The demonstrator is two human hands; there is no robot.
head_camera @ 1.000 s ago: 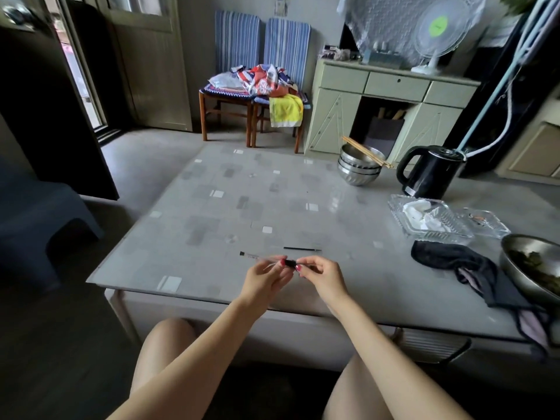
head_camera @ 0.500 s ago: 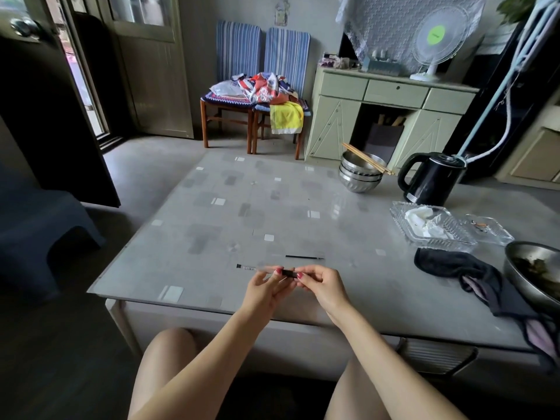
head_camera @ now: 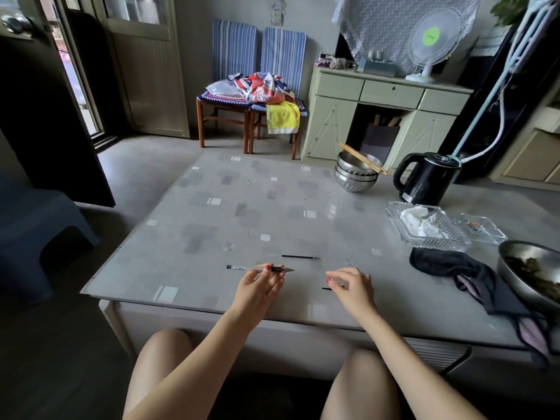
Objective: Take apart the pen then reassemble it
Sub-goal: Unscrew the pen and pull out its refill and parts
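My left hand [head_camera: 257,286] pinches the pen body [head_camera: 242,268] level above the table's near edge. The body is a clear barrel with a black end on the left, a black grip, and a pointed tip on the right. A thin black refill [head_camera: 300,257] lies loose on the table [head_camera: 212,213] just beyond it. My right hand [head_camera: 350,286] is about a hand's width to the right, low over the table. Its fingertips are closed on a small black pen part [head_camera: 325,288], which sticks out to the left.
On the right side of the table are stacked steel bowls with chopsticks [head_camera: 357,174], a black kettle [head_camera: 427,178], two glass trays [head_camera: 424,228], a dark cloth [head_camera: 454,268] and a steel bowl of greens [head_camera: 530,274]. Two chairs [head_camera: 254,101] stand beyond the table.
My hands were together on the pen. My right hand has now pulled away to the right with a small black part, while my left hand keeps hold of the barrel.
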